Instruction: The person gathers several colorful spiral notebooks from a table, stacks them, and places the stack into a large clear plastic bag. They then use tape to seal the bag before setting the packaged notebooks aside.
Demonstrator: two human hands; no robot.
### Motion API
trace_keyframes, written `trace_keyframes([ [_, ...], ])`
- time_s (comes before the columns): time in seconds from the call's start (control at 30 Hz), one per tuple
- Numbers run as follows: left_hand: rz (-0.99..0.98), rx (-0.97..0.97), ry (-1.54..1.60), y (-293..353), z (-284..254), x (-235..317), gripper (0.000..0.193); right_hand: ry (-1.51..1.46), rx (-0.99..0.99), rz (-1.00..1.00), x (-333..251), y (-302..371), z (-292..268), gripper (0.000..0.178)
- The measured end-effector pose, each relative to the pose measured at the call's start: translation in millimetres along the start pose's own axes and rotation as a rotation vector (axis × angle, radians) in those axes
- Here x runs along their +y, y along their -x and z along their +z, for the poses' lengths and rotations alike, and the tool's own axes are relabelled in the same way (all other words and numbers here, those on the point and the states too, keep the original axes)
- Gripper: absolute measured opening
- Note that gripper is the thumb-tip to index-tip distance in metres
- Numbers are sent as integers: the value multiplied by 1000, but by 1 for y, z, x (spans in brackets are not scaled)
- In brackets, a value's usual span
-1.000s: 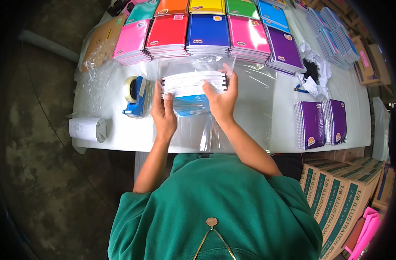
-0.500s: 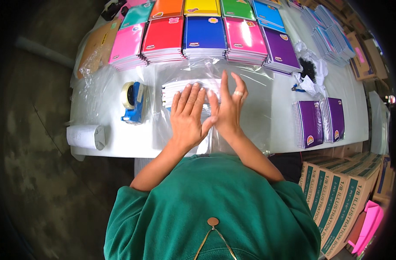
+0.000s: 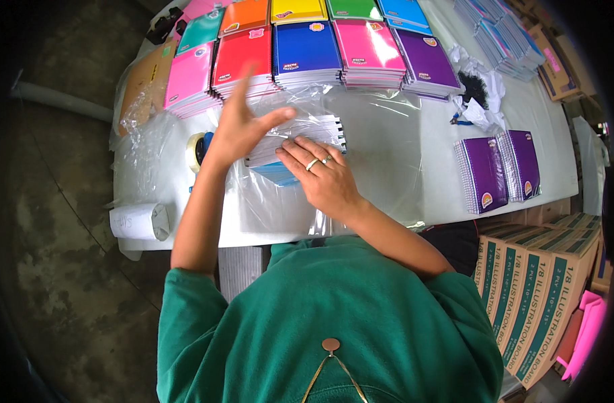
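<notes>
Right now the right hand (image 3: 324, 176) lies flat, palm down, fingers spread and pressed onto a stack of spiral-bound notebooks wrapped in a clear plastic bag (image 3: 300, 138), which sits on the white table (image 3: 421, 181) directly in front of the person's green-sleeved body. A ring shows on one finger of that hand. The left hand (image 3: 243, 121) is lifted above the left end of the same stack, open with fingers loosely spread and thumb pointing toward the stack; it grips nothing, and whether it touches the plastic cannot be told.

Beyond the bagged stack, along the far edge of the table, stands a row of piled colourful notebooks (image 3: 307, 50) in pink, red, blue, magenta and purple, with teal, orange, yellow and green piles behind them. Just left of the stack, partly hidden by the left wrist, lies a blue tape dispenser with a pale roll (image 3: 198, 149). Further left of the stack, crumpled clear plastic sheeting (image 3: 142, 151) covers the table end, and a white paper roll (image 3: 140, 221) rests at the near left corner. Well right of the stack lie two purple spiral notebooks (image 3: 498, 171) side by side. Off the table, right of the stack and nearer the person, stand brown cardboard boxes with green print (image 3: 535, 282).
</notes>
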State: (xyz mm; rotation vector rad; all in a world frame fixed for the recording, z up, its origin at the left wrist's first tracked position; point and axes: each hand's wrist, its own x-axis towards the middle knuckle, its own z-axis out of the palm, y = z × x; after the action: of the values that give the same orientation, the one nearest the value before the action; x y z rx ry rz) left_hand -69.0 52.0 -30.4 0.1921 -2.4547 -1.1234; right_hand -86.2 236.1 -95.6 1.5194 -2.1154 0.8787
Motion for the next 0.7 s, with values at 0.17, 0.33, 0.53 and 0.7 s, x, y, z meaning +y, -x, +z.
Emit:
trace_keyframes([
  [0.17, 145, -114, -152, 25, 21, 20, 20, -184, 232, 18, 22, 7, 11, 37],
  [0.33, 355, 195, -246, 77, 50, 5, 17, -400, 487, 154, 14, -3, 21, 45],
  [0.53, 425, 278, -160, 112, 54, 1, 13, -222, 336, 40, 19, 10, 16, 10],
  [0.7, -198, 698, -547, 126, -19, -47, 17, -189, 338, -7, 28, 19, 19, 11],
])
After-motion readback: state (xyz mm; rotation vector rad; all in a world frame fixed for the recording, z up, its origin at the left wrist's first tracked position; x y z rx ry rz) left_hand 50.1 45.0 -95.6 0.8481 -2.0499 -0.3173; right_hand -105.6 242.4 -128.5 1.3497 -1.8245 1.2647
